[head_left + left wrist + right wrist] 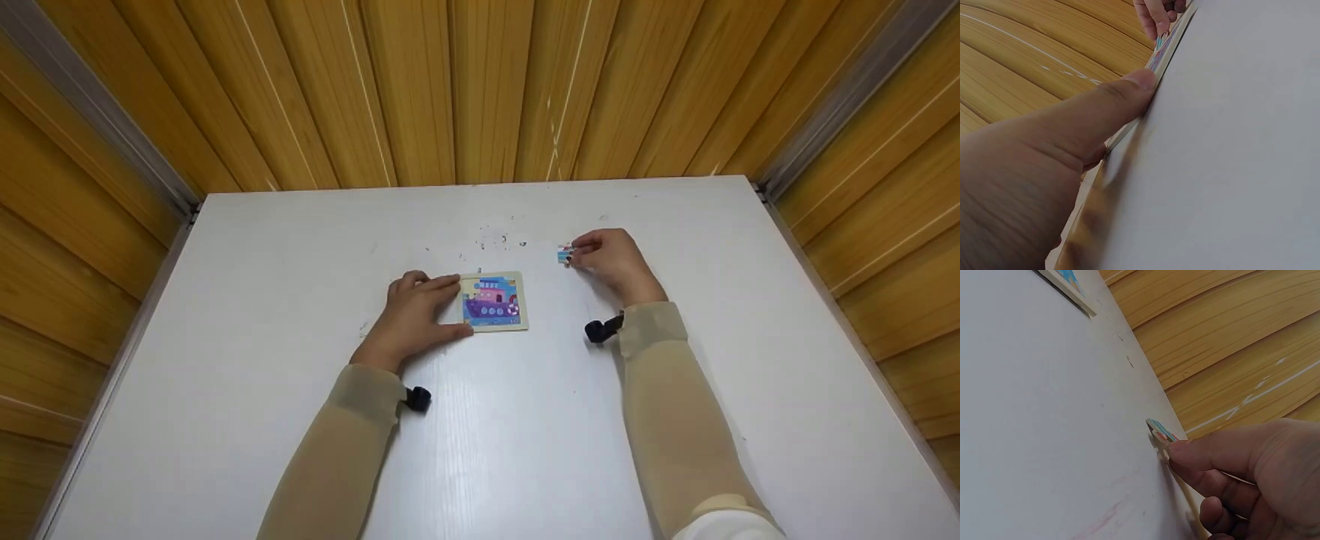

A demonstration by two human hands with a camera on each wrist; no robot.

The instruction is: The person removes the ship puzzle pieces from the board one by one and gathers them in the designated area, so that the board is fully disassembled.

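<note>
Pick-up stage, seemingly: puzzle piece pinched by right grip, puzzle board held by left grip; alignment probably needed next

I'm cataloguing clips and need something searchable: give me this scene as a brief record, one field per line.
Left hand: grips the puzzle along its left side
Right hand: pinches a blue-striped piece
Puzzle: boat picture in a pale frame, on the table
Piece: right of the puzzle, apart from it; whether several are stacked is unclear
Table: white, dark marks beyond the puzzle
Wall: wood-look panels
</note>
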